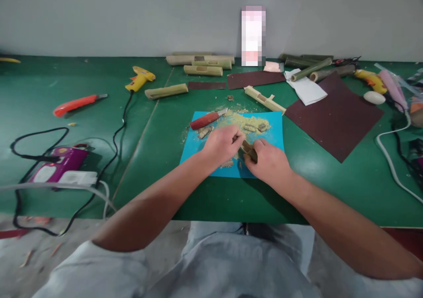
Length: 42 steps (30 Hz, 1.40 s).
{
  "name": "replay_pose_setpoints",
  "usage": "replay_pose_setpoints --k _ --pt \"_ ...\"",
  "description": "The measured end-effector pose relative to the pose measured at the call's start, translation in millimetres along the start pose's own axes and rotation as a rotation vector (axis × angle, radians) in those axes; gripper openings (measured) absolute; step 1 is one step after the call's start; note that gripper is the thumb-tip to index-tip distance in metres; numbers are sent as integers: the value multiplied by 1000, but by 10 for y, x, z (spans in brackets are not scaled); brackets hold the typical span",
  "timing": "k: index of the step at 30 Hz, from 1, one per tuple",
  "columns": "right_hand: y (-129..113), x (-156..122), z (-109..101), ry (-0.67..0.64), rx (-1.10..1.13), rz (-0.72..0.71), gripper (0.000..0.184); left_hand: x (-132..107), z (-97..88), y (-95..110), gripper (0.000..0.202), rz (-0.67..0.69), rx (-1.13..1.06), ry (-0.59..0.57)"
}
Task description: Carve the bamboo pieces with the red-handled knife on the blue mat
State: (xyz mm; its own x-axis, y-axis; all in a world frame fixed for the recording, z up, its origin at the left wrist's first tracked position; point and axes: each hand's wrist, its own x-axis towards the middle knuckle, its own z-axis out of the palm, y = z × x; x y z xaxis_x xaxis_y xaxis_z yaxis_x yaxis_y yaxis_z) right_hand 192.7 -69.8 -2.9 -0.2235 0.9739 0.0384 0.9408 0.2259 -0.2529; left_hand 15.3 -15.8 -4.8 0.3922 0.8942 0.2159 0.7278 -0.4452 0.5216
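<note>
My right hand (269, 159) is closed around a short bamboo piece (248, 150) with a hollow opening facing up. Close beside it, my left hand (224, 143) is pinched; a bit of something dark brown shows at its fingertips, too small to name. Both hands are over a blue sheet (261, 171) strewn with pale yellow dust (244, 122) and bamboo scraps (250, 127). A red-handled utility knife (206, 120) lies on the sheet beyond my left hand.
Cut bamboo tubes (203, 70) lie along the back, with another (264, 99) nearer. Dark brown sheets (340, 122) and white paper (307, 89) are at right. Leftward are a yellow glue gun (140, 79), an orange cutter (79, 105) and a corded purple power strip (71, 159).
</note>
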Motion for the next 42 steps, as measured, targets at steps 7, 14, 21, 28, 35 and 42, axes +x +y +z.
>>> replay_pose_setpoints --k 7,14,21,28,35,42 --pt "11 1 4 9 2 -5 23 14 -5 26 20 -29 23 -3" --pt "20 14 6 -4 12 -26 22 -44 -6 -7 20 25 11 40" --pt "20 16 -25 -42 28 -6 23 -45 -25 -8 20 2 -20 15" --pt "20 16 -21 -30 30 -3 24 -1 -5 -2 17 14 -1 20" --pt "18 7 -29 -22 23 -10 22 -19 3 2 21 -3 20 47" --pt "25 20 -23 -45 42 -13 22 -16 -11 16 20 28 58 35"
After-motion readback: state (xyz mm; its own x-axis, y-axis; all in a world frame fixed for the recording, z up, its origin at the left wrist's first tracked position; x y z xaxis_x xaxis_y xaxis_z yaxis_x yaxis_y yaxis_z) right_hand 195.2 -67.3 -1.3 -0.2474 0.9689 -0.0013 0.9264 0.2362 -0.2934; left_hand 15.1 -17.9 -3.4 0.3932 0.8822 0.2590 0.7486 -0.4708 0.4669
